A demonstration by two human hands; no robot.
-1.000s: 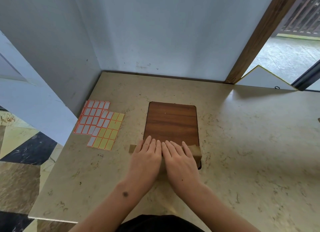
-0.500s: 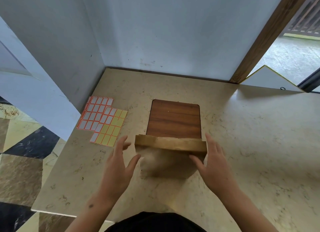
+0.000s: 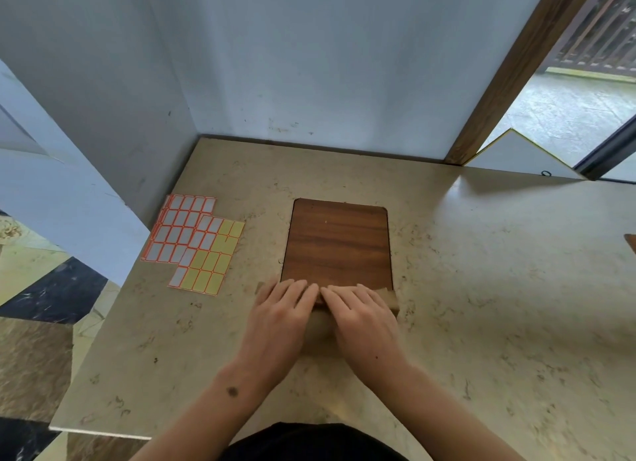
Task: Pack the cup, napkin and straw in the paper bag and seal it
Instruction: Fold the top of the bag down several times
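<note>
Both hands lie flat, side by side, on the brown paper bag (image 3: pixel 390 300), which rests on the marble table (image 3: pixel 499 288) at the near edge of a dark wooden board (image 3: pixel 339 242). The left hand (image 3: pixel 280 317) covers the bag's left part and the right hand (image 3: pixel 363 319) its right part; the fingers of both are straight, close together and pointing away from the person, pressing down on the paper rather than curling round it. The fingertips reach just onto the near edge of the board, and the two index fingers almost touch in the middle. Only small parts of the bag show: a folded corner sticking out to the right of the right hand, a sliver left of the left hand, and a strip between the two palms. The cup, napkin and straw cannot be seen. To the far left of the hands, well apart from the bag, lie sheets of label stickers (image 3: pixel 192 242), white and yellow with orange borders
</note>
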